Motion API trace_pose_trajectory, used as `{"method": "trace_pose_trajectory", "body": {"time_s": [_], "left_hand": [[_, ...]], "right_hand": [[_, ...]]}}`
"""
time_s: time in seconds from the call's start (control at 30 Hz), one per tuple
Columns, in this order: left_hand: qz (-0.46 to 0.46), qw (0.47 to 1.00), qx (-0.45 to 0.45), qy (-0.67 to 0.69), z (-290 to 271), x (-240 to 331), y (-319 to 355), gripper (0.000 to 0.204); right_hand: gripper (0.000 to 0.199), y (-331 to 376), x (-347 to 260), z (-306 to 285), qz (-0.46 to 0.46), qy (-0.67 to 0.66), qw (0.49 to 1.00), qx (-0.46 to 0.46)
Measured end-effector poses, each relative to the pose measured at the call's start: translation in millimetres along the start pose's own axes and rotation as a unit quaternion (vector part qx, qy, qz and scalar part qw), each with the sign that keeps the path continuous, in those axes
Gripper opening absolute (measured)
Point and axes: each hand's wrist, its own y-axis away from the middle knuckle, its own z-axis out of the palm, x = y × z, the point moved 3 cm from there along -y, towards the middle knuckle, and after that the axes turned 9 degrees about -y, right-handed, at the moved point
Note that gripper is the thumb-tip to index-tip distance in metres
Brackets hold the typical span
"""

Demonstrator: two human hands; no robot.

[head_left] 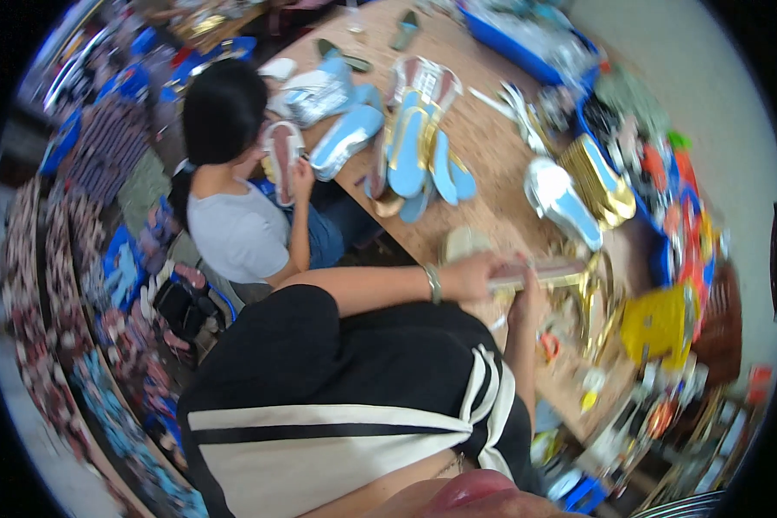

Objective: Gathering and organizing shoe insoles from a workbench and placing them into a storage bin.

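Left hand: bracelet at the wrist; fingers closed around one end of a long flat shoe insole, pale with a gold edge, held level just above the counter. Right hand: beneath the insole's middle, touching it; how far its fingers are curled cannot be told.

Just right of the insole: gold straps and a yellow bag. Further up the counter: a heap of blue and gold insoles; a stack of gold soles.

At the counter's left edge: a seated co-worker in a grey shirt, holding a pink-lined sole.
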Motion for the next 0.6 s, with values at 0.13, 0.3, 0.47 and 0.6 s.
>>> {"method": "trace_pose_trajectory", "body": {"time_s": [0.13, 0.3, 0.47, 0.6], "left_hand": [[-0.132, 0.990, 0.040, 0.005, -19, -57, 22, 0.051], [-0.367, 0.897, 0.050, 0.241, -36, -112, 66, 0.028], [-0.378, 0.863, 0.031, 0.335, -22, -103, 70, 0.030], [-0.394, 0.857, 0.078, 0.322, -14, -93, 76, 0.033]], "right_hand": [[0.041, -6, 31, -45, 0.067, 0.315, 0.940, -0.114], [0.038, -6, 68, -147, 0.109, 0.512, 0.851, -0.046], [0.037, -21, 81, -207, 0.145, 0.540, 0.829, 0.020], [0.045, -46, 76, -188, 0.015, 0.605, 0.796, -0.007]]}}
